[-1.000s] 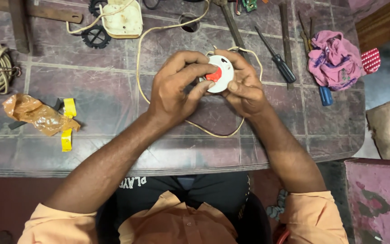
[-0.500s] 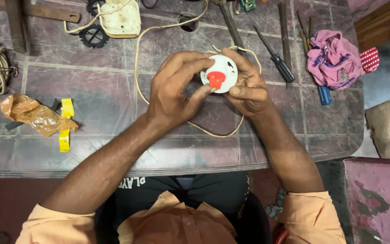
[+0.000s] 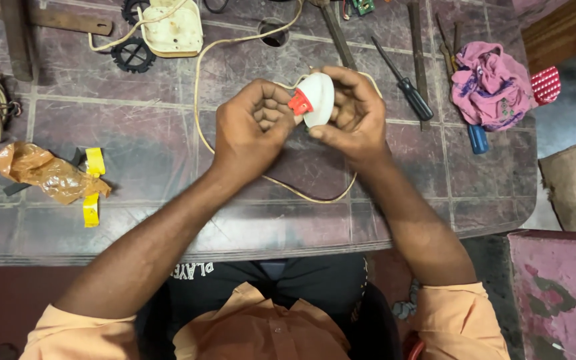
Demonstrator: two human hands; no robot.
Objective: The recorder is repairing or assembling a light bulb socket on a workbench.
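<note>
Tiled workbench (image 3: 135, 180), tools at 12 and 2 o'clock. Right hand (image 3: 358, 113) cups white round fitting (image 3: 319, 99) dead centre; since a moment ago it's turned edge-on. Left hand (image 3: 251, 130) curled tight, fingertips on red knob (image 3: 300, 103). Cream cord (image 3: 198, 100) trails to 11.

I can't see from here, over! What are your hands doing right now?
Left hand pinching the red knob. Right hand gripping the white round switch. Cream cord trails over the table. Nothing in the way.
</note>
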